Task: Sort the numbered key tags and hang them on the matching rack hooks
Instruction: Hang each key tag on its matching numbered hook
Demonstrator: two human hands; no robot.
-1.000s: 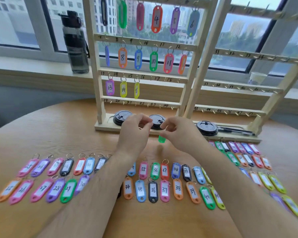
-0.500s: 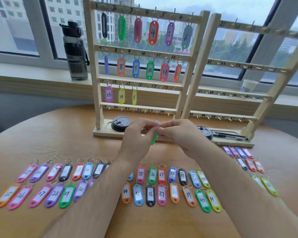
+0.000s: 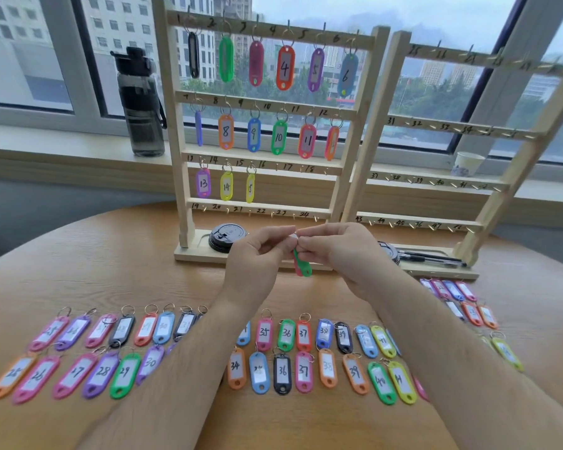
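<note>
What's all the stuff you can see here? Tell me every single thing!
racks: 2, pale wood, side by side at the table's far side
hung tags: 15, mixed colours, hooks 1 to 15 of one rack
table tags: many, mixed colours, rows on the table
green tag: 1, green, held above the table
table: 1, brown wood
bottle: 1, dark grey, windowsill
paper cup: 1, white, windowsill
lids: at least 2, black, rack bases
pens: count unclear, black, one rack base
left hand: 1, pinches the green tag's top
right hand: 1, pinches it too
</note>
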